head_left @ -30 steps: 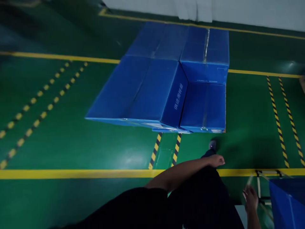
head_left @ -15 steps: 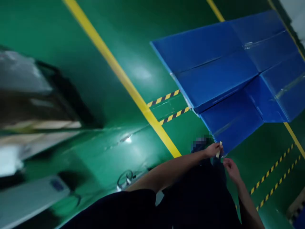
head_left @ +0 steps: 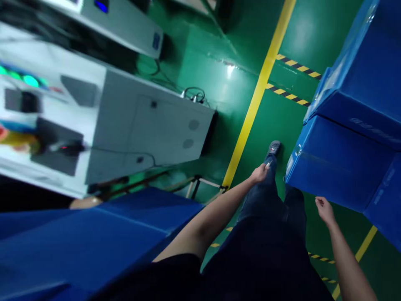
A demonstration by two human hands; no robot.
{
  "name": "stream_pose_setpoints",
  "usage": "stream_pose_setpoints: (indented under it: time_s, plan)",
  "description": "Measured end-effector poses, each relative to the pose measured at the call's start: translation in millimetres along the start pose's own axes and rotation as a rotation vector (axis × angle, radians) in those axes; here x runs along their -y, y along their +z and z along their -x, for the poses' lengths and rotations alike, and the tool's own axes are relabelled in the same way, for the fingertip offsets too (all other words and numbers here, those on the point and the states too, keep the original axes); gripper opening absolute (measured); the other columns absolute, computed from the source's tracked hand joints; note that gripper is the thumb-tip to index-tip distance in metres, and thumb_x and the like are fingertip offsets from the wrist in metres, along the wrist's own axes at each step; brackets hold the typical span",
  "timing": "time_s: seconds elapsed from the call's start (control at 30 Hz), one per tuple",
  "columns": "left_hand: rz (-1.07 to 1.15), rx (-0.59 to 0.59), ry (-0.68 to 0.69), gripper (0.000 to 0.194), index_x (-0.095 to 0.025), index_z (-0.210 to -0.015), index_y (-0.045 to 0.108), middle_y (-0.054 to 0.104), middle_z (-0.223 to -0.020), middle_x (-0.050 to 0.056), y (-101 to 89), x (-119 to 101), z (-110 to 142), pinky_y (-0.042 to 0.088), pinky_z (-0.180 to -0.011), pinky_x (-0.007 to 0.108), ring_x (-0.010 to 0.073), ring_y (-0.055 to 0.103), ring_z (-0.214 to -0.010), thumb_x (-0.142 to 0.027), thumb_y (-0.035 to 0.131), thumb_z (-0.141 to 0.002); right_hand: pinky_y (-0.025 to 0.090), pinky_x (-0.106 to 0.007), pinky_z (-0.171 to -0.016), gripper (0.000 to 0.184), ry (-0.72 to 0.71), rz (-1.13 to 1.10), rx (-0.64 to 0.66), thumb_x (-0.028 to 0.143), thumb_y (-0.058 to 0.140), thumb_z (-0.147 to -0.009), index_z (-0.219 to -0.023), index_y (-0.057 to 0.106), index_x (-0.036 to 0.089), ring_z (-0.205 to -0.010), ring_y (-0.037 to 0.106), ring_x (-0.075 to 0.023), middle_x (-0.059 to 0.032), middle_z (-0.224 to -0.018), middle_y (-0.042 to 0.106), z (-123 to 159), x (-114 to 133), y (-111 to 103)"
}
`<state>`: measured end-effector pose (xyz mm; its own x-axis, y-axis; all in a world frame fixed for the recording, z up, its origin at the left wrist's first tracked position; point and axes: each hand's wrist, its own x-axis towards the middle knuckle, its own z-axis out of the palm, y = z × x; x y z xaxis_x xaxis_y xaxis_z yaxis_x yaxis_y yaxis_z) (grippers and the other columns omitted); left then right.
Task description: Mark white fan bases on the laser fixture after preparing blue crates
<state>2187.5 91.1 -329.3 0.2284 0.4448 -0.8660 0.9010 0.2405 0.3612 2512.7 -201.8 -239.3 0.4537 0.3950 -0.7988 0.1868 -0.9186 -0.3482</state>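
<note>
My left hand (head_left: 259, 173) is closed on a small pale strip (head_left: 267, 165), of which only a short end shows beyond the fingers. It hangs over my left leg, apart from the boxes. My right hand (head_left: 325, 210) is closed with its fingers curled, and I see nothing in it. Just below the near edge of a blue box (head_left: 338, 167) it hangs in the air without touching it. The box's open flaps, with clear tape along them, spread at the right.
More blue panels (head_left: 125, 234) stand close at my left. Behind them is a white cabinet desk (head_left: 150, 129) with a mouse and cables. A grey unit (head_left: 125, 29) stands beyond. A yellow line (head_left: 250, 119) and striped tape (head_left: 291, 97) mark the green floor.
The view has swung left, bringing the desk and the nearer blue panels into sight. My hands have moved away from the box flap and farther apart. The pale strip stays in my left hand.
</note>
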Motion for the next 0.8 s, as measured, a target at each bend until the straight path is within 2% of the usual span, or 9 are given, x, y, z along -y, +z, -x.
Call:
stream_pose_setpoints:
  time_s: [0.1,0.23,0.4,0.47,0.53,0.6,0.67,0.73,0.8]
  plan:
    - [0.073,0.052,0.024,0.031,-0.020,-0.120,0.065,0.075,-0.100,0.009,34.5,34.1,21.1,0.049,-0.080,0.030,0.0224,0.071,-0.090,-0.041,0.043,-0.115,0.060,-0.054,-0.102,0.058,-0.044,0.165,-0.022,0.065,0.055,-0.087,-0.115,0.077,0.019,-0.112,0.077,-0.0375,-0.0183,-0.120,0.081,-20.8,23.9,-3.7]
    - [0.167,0.112,0.133,0.031,-0.023,-0.118,0.068,0.079,-0.103,0.008,53.1,66.4,18.4,0.048,-0.079,0.029,0.0228,0.074,-0.094,-0.042,0.044,-0.114,0.056,-0.050,-0.108,0.047,-0.190,0.353,-0.010,0.055,0.055,-0.094,-0.119,0.078,0.022,-0.119,0.074,-0.0339,-0.0141,-0.127,0.080,-55.2,91.7,21.8]
    - [0.237,0.188,0.238,0.035,-0.030,-0.134,0.070,0.081,-0.112,0.005,51.0,110.5,-32.1,0.050,-0.086,0.029,0.0246,0.075,-0.104,-0.047,0.049,-0.112,0.058,-0.049,-0.108,0.043,-0.578,0.691,0.044,0.043,0.046,-0.109,-0.129,0.076,0.019,-0.122,0.072,-0.0317,-0.0160,-0.133,0.077,-116.2,203.1,71.4]
    - [0.254,0.207,0.242,0.037,-0.031,-0.136,0.070,0.081,-0.113,0.006,47.5,127.9,-56.0,0.051,-0.087,0.030,0.0257,0.076,-0.106,-0.048,0.046,-0.113,0.053,-0.055,-0.118,0.045,-0.752,0.856,-0.001,0.037,0.045,-0.111,-0.140,0.071,0.015,-0.139,0.063,-0.0349,-0.0194,-0.149,0.069,-144.8,248.5,85.6]
    - [0.270,0.224,0.227,0.041,-0.030,-0.137,0.069,0.081,-0.110,0.007,43.7,141.3,-77.3,0.052,-0.086,0.031,0.0266,0.076,-0.104,-0.049,0.041,-0.114,0.047,-0.063,-0.121,0.051,-0.871,1.048,-0.043,0.030,0.044,-0.111,-0.156,0.061,0.013,-0.157,0.046,-0.0393,-0.0196,-0.167,0.056,-173.1,289.1,93.1]
    - [0.284,0.239,0.219,0.042,-0.028,-0.136,0.069,0.080,-0.105,0.008,39.8,147.5,-95.3,0.052,-0.085,0.032,0.0275,0.077,-0.101,-0.048,0.038,-0.115,0.047,-0.067,-0.118,0.055,-0.934,1.227,-0.026,0.024,0.044,-0.110,-0.162,0.056,0.013,-0.161,0.036,-0.0425,-0.0170,-0.172,0.051,-198.3,321.4,93.8]
    - [0.304,0.249,0.233,0.040,-0.026,-0.132,0.070,0.080,-0.102,0.008,35.6,144.0,-110.5,0.053,-0.084,0.033,0.0275,0.077,-0.098,-0.045,0.039,-0.114,0.048,-0.065,-0.113,0.051,-0.981,1.351,0.030,0.019,0.045,-0.108,-0.156,0.062,0.015,-0.158,0.038,-0.0436,-0.0147,-0.166,0.059,-217.6,342.9,89.6]
    - [0.336,0.251,0.272,0.038,-0.025,-0.128,0.070,0.080,-0.099,0.007,30.4,129.6,-123.1,0.053,-0.084,0.032,0.0262,0.077,-0.095,-0.044,0.039,-0.114,0.047,-0.059,-0.109,0.046,-1.028,1.429,0.089,0.015,0.046,-0.108,-0.147,0.069,0.016,-0.151,0.044,-0.0410,-0.0137,-0.156,0.067,-229.4,354.6,83.8]
    - [0.376,0.246,0.323,0.037,-0.025,-0.130,0.067,0.081,-0.096,0.006,23.9,104.8,-133.2,0.053,-0.084,0.032,0.0249,0.077,-0.093,-0.044,0.039,-0.115,0.046,-0.053,-0.105,0.043,-1.080,1.480,0.127,0.013,0.045,-0.108,-0.141,0.072,0.016,-0.143,0.050,-0.0369,-0.0145,-0.149,0.071,-234.4,359.7,79.9]
